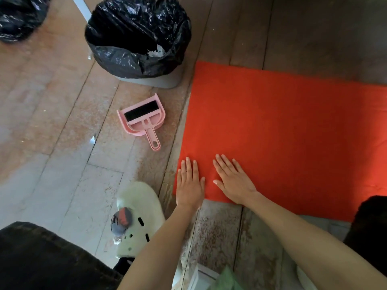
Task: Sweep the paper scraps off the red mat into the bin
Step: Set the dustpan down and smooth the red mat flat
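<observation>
Knee in dark trousers (41,258) + pale clog (139,216) sit closest to cam, bottom left. Left hand (189,183) and right hand (235,181) both flat, fingers spread, palms down on near-left corner of red mat (282,126); neither has hold of anything. Mat surface looks clean, no paper scraps visible on it. White scraps (156,51) show inside the bin (138,38), black liner, just beyond mat's far-left corner. One small white bit (92,140) on floor tiles (52,143), can't tell if paper. Pink dustpan w/ brush clipped in (143,120) lies between bin and hands, just left of mat edge, untouched.

Judgement: sweep prob. done, hands just smoothing mat. Mat reads as thin felt-like fabric: light, floppy, will wrinkle/slide on tile, so pin it flat or lift by a corner. Scraps v. light, blow away easily. Dustpan: stiff plastic, take by the handle.
</observation>
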